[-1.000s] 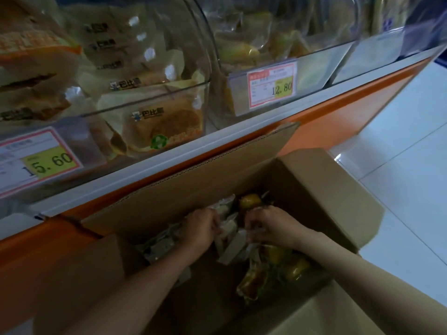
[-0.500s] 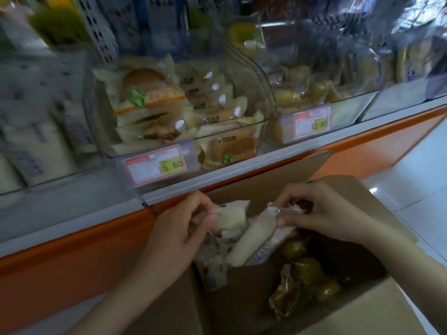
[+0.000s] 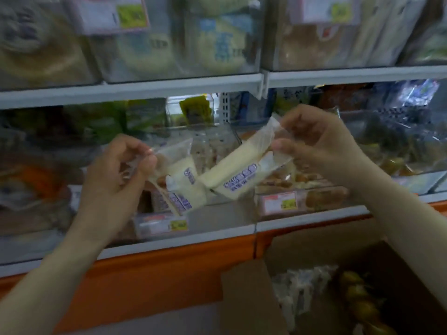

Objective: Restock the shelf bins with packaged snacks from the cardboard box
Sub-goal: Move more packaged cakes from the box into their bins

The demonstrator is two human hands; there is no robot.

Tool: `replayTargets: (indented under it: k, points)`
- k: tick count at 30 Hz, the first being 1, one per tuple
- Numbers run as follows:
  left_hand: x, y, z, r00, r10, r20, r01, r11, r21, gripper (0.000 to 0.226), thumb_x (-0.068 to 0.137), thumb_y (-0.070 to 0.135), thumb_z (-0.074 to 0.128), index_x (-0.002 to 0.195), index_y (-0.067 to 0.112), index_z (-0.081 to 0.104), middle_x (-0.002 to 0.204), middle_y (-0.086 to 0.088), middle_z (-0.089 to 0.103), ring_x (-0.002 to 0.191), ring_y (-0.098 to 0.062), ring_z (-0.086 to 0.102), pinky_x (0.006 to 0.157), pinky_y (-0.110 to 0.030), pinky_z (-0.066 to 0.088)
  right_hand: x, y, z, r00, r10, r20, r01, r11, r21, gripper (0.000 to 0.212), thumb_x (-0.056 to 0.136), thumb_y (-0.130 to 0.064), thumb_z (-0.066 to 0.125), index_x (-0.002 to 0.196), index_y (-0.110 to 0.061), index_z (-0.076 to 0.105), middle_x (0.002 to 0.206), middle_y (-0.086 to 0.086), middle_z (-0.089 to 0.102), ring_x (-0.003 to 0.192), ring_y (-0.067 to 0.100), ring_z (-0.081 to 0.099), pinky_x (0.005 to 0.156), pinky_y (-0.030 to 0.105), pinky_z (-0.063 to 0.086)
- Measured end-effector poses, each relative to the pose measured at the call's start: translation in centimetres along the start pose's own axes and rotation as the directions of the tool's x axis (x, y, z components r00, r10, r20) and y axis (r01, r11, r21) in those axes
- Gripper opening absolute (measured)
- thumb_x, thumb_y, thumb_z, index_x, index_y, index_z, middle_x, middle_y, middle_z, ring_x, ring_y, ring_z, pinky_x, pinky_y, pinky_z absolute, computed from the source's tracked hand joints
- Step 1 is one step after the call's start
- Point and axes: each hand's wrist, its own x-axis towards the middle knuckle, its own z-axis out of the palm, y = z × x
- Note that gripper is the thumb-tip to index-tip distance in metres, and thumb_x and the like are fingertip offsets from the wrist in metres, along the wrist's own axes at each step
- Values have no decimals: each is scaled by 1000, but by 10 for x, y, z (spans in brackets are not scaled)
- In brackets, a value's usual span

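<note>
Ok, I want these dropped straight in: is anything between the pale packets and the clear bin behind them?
Nothing separate shows in the way. The left hand and right hand hold the pale packets right in front of the clear bin; only its own front wall is between, so they probably must go over its rim.

Left hand [image 3: 113, 175], right hand [image 3: 319, 143]: bare; forearms seemingly bare too.

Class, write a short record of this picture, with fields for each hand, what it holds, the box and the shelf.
Left hand: pinches pale packets by their wrapper ends
Right hand: pinches a long pale packet, tilted
Cardboard box: open, lower right, wrapped snacks inside
Shelf bins: clear, behind the hands
Price tag: on the shelf front, print blurred
</note>
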Motion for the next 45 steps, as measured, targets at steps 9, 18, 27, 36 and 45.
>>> replayTargets:
  k: [9,18,27,36,45]
  points:
    - [40,-43,-11,994,-2,107,-5,997,71,6,94,26,56,92,29,51,97,8,63,93,-16,63,70,-39,56,76,26,63,961,165,222,36,721,-692,14,84,-25,70,93,-18,62,88,1,66,82,20,63,73,38,53]
    - [57,-67,5,969,-100,224,52,976,211,5,93,21,58,97,23,54,99,10,59,95,-8,55,75,-24,41,95,63,115,876,357,326,136,466,-874,4,93,-17,53,94,-19,50,90,1,61,75,17,56,62,28,45]
    - [63,-74,5,952,-97,290,0,949,317,8,92,24,61,97,19,59,95,7,64,85,-9,57,72,-27,44,117,96,128,879,414,236,-2,498,-867,37,81,-15,68,116,-13,54,114,10,59,107,26,56,76,31,43]
    - [56,-86,4,960,-90,264,-68,843,533,14,85,23,68,99,20,70,96,0,60,112,-25,43,90,-37,34,91,60,187,882,200,426,-1,907,-422,45,76,-29,78,116,-21,60,110,-2,64,90,12,61,77,29,53]
    - [-41,-47,35,916,327,234,-386,877,285,15,94,20,50,105,18,60,107,0,54,103,-16,50,90,-21,31,67,55,178,980,26,197,36,951,-307,42,84,-26,72,122,-15,58,117,3,58,101,14,58,83,30,51]
